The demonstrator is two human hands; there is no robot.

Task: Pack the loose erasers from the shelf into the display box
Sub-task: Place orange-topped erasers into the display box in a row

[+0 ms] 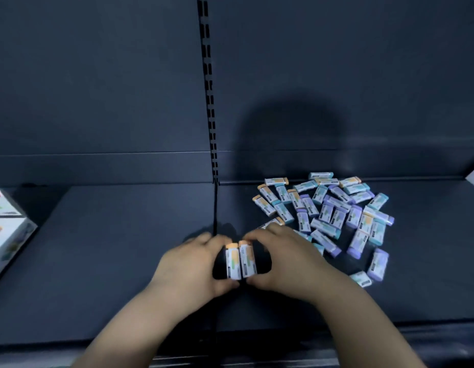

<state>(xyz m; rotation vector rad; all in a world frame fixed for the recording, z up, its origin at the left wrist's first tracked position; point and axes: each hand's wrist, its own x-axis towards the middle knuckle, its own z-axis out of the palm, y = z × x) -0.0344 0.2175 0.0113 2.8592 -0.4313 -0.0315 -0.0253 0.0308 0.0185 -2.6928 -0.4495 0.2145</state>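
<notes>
- Erasers, two with orange caps [240,259], stand side by side and touching at the middle of the dark shelf [124,261], caps pointing to 12 o'clock, pressed together between both hands.
- Left hand [193,264] curls around the left eraser from 9 o'clock, fingers hooked over its far end and thumb at its near end, closed on it.
- Right hand [286,261] mirrors this from 3 o'clock, fingers arched over the right eraser's cap and thumb tucked below, closed on it; both bare forearms run in from the 6 o'clock edge.
- Loose pile of erasers [334,216] lies on the shelf at about 2 o'clock from the hands, with purple, teal and orange caps, jumbled at all angles; the nearest ones are partly hidden behind the right hand.
- Slotted upright rail [209,96] runs up the back panel from just beyond the hands toward 12 o'clock.
- White display box [7,235] sits at the far 9 o'clock edge, well apart from the hands, partly cut off by the frame.
</notes>
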